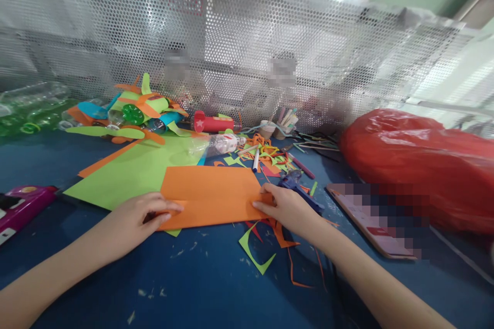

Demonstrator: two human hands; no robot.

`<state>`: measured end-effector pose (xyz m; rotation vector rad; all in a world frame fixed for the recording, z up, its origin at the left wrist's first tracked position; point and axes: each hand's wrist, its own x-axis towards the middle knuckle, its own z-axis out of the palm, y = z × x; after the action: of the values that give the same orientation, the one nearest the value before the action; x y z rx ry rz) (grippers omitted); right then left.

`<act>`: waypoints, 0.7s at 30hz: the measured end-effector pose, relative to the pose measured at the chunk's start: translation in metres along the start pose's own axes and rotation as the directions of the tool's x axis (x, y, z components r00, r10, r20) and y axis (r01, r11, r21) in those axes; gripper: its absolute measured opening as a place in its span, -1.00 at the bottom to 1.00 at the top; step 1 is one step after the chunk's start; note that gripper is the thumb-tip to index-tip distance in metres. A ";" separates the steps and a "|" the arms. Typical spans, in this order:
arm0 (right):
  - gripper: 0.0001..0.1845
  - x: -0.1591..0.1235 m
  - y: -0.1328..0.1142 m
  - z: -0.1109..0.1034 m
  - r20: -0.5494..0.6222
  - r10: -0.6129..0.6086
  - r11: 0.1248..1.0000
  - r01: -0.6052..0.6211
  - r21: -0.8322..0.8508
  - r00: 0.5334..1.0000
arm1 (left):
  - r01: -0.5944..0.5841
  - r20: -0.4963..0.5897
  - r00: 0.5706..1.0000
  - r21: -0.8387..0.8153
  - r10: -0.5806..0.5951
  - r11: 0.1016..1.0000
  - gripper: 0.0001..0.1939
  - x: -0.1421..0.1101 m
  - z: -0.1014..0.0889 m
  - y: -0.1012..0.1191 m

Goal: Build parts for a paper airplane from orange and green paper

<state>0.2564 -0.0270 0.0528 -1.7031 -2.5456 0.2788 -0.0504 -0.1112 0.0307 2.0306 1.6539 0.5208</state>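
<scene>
1. The left hand, left of the frame's centre, has its thumb and fingers closed narrowly on the left end of the orange sheet
2. The right hand, right of centre, pinches the same sheet's right end
3. The orange sheet lies mid-frame above the blue worktop, its upper left part overlapping a green sheet
4. A clear bottle lies on its side just above the orange sheet in the picture, near a red bottle
5. Paper scraps lie below and beside the right hand; a blue tool sits just above that hand
6. At the left edge is a purple object; at the right, a phone below a red bag
</scene>
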 end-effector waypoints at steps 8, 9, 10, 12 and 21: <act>-0.69 0.002 0.000 0.004 -0.014 0.002 1.000 -0.002 -0.023 1.000 | -0.031 -0.027 0.999 0.074 0.033 0.997 -0.66 0.000 0.007 -0.004; -0.69 0.002 0.000 0.004 -0.016 0.002 1.000 -0.002 -0.025 1.000 | -0.032 -0.041 0.999 0.084 0.035 0.996 -0.65 0.000 0.008 -0.004; -0.70 0.002 0.000 0.005 -0.019 0.003 1.000 -0.003 -0.029 1.000 | -0.032 -0.056 0.998 0.092 0.038 0.995 -0.64 -0.001 0.010 -0.005; -0.71 0.002 -0.001 0.005 -0.021 0.007 0.999 -0.008 -0.042 1.000 | -0.041 -0.075 0.996 0.107 0.049 0.993 -0.62 -0.002 0.013 -0.005; -0.73 -0.001 -0.003 0.009 -0.042 -0.041 0.997 0.038 -0.068 0.998 | -0.172 -0.249 0.925 0.396 0.286 0.902 -0.58 -0.008 0.027 -0.002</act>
<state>0.2530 -0.0303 0.0450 -1.6596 -2.5819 0.1536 -0.0381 -0.1215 0.0076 2.5531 1.8011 0.6736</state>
